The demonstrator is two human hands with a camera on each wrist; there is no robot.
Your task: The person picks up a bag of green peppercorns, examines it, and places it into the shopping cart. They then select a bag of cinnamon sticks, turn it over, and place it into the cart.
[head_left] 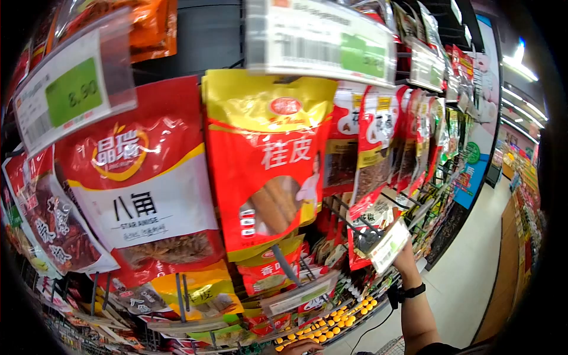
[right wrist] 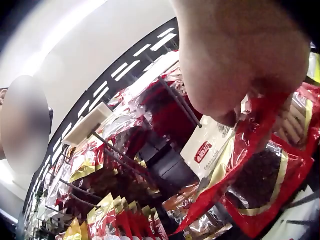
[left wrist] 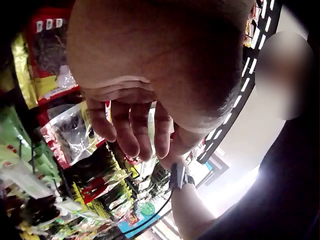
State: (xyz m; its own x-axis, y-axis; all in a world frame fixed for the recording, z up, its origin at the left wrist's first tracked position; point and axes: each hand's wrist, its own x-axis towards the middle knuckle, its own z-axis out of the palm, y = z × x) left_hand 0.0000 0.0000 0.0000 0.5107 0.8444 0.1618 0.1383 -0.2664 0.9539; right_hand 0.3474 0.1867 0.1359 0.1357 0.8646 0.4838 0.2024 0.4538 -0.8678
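Note:
My right hand [head_left: 406, 260] reaches into the rack, partly hidden behind a tilted price tag [head_left: 390, 247]. It pinches a red-edged spice packet [right wrist: 255, 175], whose clear window shows dark contents, and the fingertips are largely hidden in the right wrist view. A cream label [right wrist: 204, 150] shows right by the thumb. Low in the head view is my left hand [head_left: 302, 348], mostly cut off by the frame. Its fingers [left wrist: 141, 135] hang loosely curled in the left wrist view, with nothing in them, in front of the hanging packets.
A red and yellow cinnamon bark packet [head_left: 269, 160] and a star anise packet [head_left: 139, 189] hang close in front. Price tags [head_left: 319, 44] and metal hooks [right wrist: 175, 102] jut from the rack. An aisle floor [head_left: 467, 254] runs along the right. A black cable [head_left: 374, 331] trails from my right wrist.

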